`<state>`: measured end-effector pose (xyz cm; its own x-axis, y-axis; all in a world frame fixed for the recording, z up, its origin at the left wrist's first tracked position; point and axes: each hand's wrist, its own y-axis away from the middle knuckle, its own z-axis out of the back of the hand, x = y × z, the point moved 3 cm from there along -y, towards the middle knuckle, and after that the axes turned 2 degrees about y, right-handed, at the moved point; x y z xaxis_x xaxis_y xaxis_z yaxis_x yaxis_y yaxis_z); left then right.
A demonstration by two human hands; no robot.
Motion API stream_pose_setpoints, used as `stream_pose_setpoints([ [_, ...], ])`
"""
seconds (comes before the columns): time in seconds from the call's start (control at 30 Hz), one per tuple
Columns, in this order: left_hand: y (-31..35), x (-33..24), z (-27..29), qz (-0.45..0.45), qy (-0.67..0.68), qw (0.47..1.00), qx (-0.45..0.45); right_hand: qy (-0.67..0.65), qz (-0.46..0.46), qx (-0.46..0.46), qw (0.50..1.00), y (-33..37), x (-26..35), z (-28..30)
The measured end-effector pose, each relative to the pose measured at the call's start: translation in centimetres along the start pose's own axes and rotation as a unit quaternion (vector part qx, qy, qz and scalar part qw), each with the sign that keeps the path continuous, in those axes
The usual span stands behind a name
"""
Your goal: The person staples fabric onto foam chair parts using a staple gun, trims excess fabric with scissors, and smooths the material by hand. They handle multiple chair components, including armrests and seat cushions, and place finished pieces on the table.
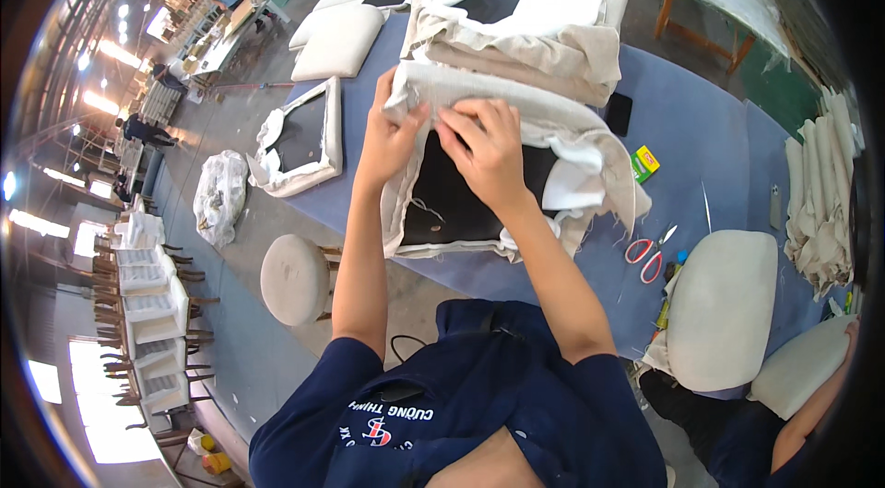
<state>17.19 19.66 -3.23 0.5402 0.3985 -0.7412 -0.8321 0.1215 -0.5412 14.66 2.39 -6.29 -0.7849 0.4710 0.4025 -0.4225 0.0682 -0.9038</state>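
One left hand (391, 145) and one right hand (489, 149) pinched beige fabric (551, 113) — soft, probably light — best held by its rolled edge.

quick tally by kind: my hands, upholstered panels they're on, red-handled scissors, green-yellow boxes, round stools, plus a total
Hands: 2 (left hand, right hand)
Upholstered panel: 1
Red-handled scissors: 1
Green-yellow box: 1
Round stool: 1
Total: 6
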Motion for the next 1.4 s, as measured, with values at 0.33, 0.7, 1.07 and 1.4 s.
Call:
stream_pose_setpoints([
  [0.33,-0.2,0.7,-0.1,0.060,0.007,0.998,-0.015,-0.045,-0.059,0.008,0.997,-0.3,-0.1,-1.7],
  [0.7,2.5,-1.9,0.2,0.054,0.020,0.998,-0.018,-0.078,-0.071,-0.017,0.994,1.1,2.8,-1.6],
  [1.07,1.8,-3.3,-0.5,0.071,-0.019,0.995,-0.063,-0.071,-0.045,-0.028,0.996,1.6,2.4,-2.0],
  [1.4,2.2,0.2,1.0,0.061,-0.102,0.993,-0.002,-0.009,-0.047,0.020,0.999,1.5,2.0,-0.5],
])
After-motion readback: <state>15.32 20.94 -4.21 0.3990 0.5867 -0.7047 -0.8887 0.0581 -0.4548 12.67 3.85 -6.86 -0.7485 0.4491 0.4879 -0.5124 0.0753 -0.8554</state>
